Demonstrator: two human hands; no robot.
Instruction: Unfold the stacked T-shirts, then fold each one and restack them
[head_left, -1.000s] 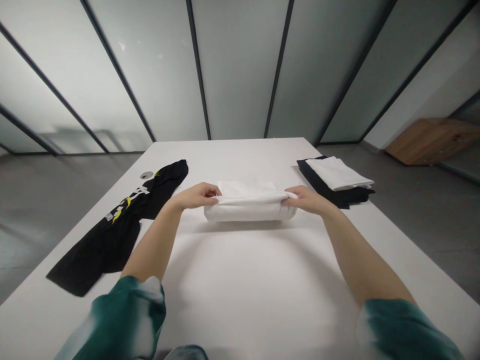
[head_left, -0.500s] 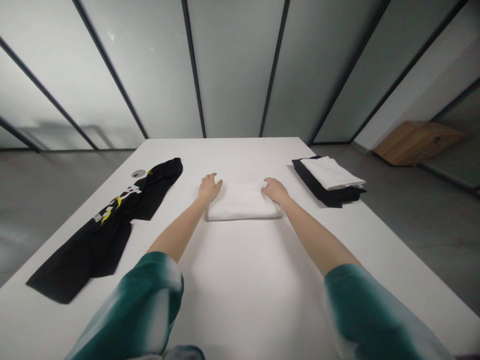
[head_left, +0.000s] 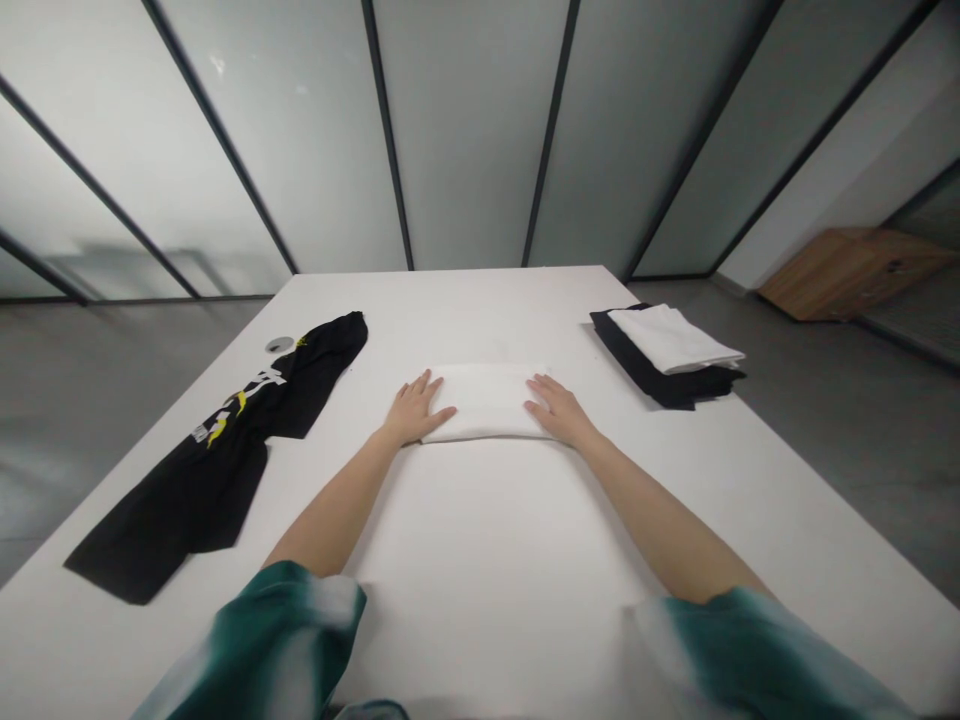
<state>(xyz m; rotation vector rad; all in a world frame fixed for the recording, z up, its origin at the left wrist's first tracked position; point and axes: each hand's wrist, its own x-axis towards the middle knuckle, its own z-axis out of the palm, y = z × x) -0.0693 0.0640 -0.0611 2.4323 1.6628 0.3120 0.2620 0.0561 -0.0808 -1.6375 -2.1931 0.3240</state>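
Observation:
A folded white garment [head_left: 487, 400] lies flat in the middle of the white table [head_left: 487, 560]. My left hand [head_left: 415, 408] rests palm down on its left end, fingers stretched out and apart. My right hand [head_left: 559, 408] lies flat on its right end, fingers likewise spread. Neither hand grips anything. Both forearms are bare, with green and white sleeves at the bottom of the view.
An unfolded black garment with yellow and white print [head_left: 225, 440] lies along the table's left side, a small round disc [head_left: 279, 344] beside its far end. At the right rear stands a stack of folded clothes, white [head_left: 671, 338] on black [head_left: 652, 372]. A wooden cabinet [head_left: 847, 272] stands by the wall.
A second ago both hands pinched the white garment's raised ends. They laid the fold down, let go and now press flat on it, having slid back toward me.

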